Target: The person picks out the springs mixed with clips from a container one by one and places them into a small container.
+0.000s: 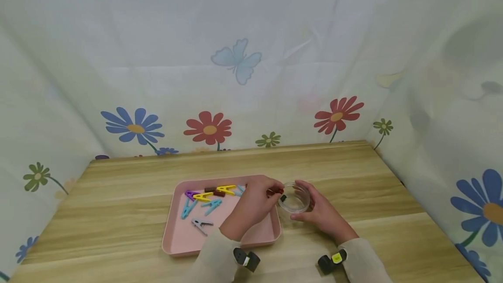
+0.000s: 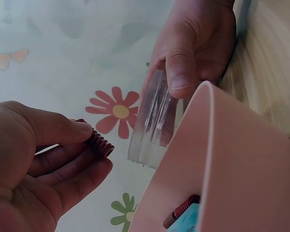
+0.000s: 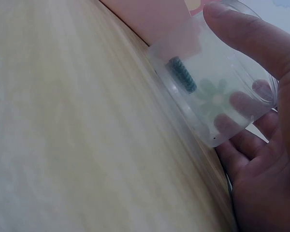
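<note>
Coloured plastic clips (image 1: 212,206) lie in a pink rectangular tray (image 1: 180,236); the left hand's grip (image 1: 255,200) pinches a dark red coiled spring (image 2: 101,145) near a clear round plastic jar (image 1: 296,198), dark green coiled spring (image 3: 182,75) inside, clasped in the right hand's grip (image 1: 323,213).

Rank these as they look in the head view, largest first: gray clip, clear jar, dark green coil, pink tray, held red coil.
1. Pink tray
2. Clear jar
3. Gray clip
4. Dark green coil and red coil: both look tiny, the red one partly hidden, so their order is unsure.
</note>
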`<state>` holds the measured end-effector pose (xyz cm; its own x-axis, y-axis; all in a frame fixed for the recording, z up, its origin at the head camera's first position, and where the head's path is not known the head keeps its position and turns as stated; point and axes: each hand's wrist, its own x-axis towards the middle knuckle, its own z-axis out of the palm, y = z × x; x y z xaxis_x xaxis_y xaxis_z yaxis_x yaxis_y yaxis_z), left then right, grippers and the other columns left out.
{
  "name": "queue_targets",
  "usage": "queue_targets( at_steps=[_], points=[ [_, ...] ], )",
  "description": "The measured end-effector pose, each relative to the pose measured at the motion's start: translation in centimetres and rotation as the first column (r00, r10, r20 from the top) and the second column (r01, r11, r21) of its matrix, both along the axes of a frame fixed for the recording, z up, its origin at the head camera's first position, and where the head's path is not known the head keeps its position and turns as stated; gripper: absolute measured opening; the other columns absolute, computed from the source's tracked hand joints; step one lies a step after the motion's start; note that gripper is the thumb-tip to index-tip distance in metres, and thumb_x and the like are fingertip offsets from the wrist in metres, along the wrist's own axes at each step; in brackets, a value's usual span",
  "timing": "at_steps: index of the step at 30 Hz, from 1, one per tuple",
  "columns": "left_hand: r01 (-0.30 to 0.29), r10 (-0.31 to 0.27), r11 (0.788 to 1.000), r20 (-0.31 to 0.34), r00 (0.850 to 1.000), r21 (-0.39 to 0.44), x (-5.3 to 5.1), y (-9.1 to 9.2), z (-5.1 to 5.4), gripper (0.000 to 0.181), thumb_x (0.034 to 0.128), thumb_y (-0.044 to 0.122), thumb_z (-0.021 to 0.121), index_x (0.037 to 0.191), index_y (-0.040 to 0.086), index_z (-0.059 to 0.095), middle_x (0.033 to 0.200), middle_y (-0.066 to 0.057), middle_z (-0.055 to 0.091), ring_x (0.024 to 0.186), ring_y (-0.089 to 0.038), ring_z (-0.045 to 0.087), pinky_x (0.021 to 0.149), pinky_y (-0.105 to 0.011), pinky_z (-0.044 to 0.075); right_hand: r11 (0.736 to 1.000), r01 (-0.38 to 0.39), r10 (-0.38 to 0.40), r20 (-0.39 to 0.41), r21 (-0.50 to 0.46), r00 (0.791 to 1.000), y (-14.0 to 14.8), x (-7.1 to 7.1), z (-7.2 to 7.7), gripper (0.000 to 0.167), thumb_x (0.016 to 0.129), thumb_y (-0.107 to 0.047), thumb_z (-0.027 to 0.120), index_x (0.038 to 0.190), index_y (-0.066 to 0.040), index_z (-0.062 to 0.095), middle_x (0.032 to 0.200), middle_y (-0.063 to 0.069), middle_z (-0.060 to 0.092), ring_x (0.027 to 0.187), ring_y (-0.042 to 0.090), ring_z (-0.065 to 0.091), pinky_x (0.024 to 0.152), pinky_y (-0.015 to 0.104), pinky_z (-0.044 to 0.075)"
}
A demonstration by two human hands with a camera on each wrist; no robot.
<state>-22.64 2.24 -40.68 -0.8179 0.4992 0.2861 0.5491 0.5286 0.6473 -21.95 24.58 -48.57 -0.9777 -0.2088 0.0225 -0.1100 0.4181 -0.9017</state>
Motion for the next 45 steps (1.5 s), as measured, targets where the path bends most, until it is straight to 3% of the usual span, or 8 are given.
queue_targets(
  at_steps=[11,18,36,45],
  points=[
    [-0.007,0.006,0.997,0.008,1.000,0.080,0.5,1.0,-0.8,0.020,0.0930,0.015,0.064,0.112,0.011,0.070,0.106,-0.001,0.069,0.097,-0.009,0.066,0.084,-0.024,0.055,0.999,-0.001,0.001,0.000,-0.034,1.000,0.1,0.2,0.0,0.093,0.070,-0.028,0.087,0.146,-0.034,0.033,0.150,0.000,0.043,0.141,0.023,0.038,0.115,0.051,0.028],
    [0.008,-0.009,0.994,0.006,1.000,0.111,0.9,1.5,-1.3,0.019,0.0926,0.014,0.065,0.111,0.011,0.070,0.107,-0.001,0.070,0.098,-0.008,0.066,0.084,-0.022,0.055,1.000,0.016,-0.016,0.008,-0.016,1.000,0.2,0.4,-0.3,0.096,0.070,-0.029,0.087,0.149,-0.026,0.032,0.151,0.002,0.041,0.140,0.026,0.039,0.114,0.051,0.030],
    [-0.022,0.023,0.997,-0.006,1.000,0.073,0.8,1.8,-1.9,0.020,0.0935,0.016,0.064,0.112,0.012,0.071,0.107,-0.001,0.069,0.098,-0.008,0.066,0.084,-0.020,0.054,1.000,0.009,-0.009,0.004,-0.004,1.000,0.0,0.1,0.1,0.097,0.069,-0.029,0.087,0.148,-0.025,0.032,0.152,0.001,0.039,0.140,0.027,0.039,0.113,0.054,0.029],
    [-0.023,0.026,0.996,-0.038,0.999,0.086,0.8,1.3,-1.4,0.021,0.0931,0.019,0.065,0.113,0.013,0.071,0.110,0.000,0.070,0.098,-0.007,0.067,0.084,-0.020,0.054,0.999,-0.020,0.020,0.006,-0.038,1.000,0.0,0.2,0.0,0.096,0.071,-0.026,0.086,0.149,-0.026,0.030,0.151,0.002,0.041,0.137,0.028,0.044,0.109,0.052,0.037]
  ],
)
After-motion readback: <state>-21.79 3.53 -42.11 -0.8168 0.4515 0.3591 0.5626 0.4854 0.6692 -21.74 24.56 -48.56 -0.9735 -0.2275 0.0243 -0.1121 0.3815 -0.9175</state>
